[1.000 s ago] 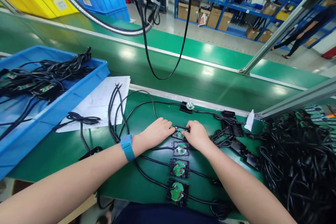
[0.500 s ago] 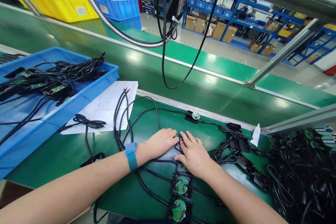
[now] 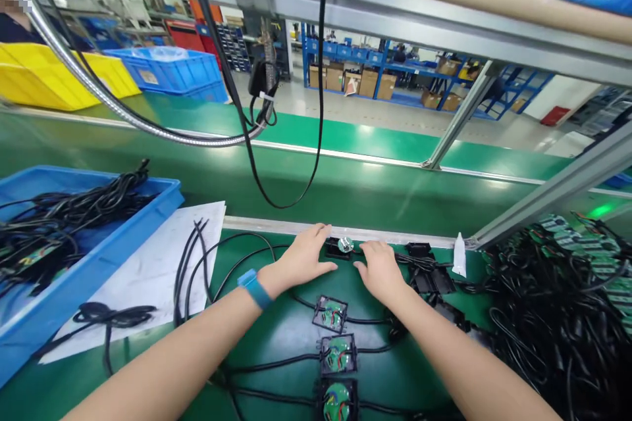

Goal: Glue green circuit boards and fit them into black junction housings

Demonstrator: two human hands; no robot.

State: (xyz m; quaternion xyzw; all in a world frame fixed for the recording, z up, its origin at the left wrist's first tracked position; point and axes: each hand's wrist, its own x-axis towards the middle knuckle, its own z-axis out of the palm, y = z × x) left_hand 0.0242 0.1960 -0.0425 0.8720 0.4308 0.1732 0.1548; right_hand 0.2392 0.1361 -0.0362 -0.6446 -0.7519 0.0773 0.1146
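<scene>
A small black plastic housing with a round circuit board lies near the bench's back rail. My left hand, wearing a blue wrist strap, is at its left side with thumb and fingers apart. On its right side is my right hand, thumb spread from slightly bent fingers. Neither hand visibly grips anything; whether the fingertips touch the cable there is unclear. Closer to me, three open black housings with green boards form a column: the upper one, the middle one and the lower one. Black cables run from their sides.
At left, a blue bin holds black cables, beside printed paper sheets. A white tube stands near the right post. Beyond it lies a heap of black cables and boards. A looped black cable hangs ahead.
Both hands have left the housing at the top of the column and moved out to the one by the back rail, spreading apart. My view has shifted up and right.
</scene>
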